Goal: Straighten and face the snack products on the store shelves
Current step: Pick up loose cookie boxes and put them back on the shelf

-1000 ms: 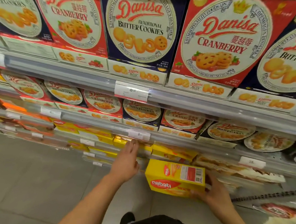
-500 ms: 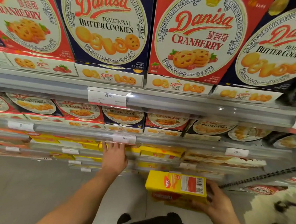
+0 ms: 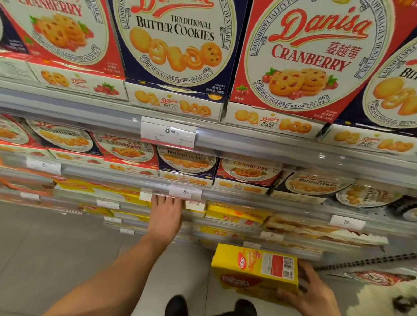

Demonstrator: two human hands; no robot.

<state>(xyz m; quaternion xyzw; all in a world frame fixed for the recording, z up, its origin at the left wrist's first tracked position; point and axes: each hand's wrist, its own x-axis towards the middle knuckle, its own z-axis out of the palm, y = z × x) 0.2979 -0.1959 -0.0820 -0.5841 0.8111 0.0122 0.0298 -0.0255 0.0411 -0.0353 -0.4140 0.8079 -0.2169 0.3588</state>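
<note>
Yellow Nabati box (image 3: 257, 266) in right hand (image 3: 316, 296) grip

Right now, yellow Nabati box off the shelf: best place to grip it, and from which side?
Grip the yellow Nabati box at its right short end, coming from the right, thumb and fingers across its narrow thickness. It lies lengthwise, that end faces the right hand already holding it, the left hand is at the shelf.
</note>
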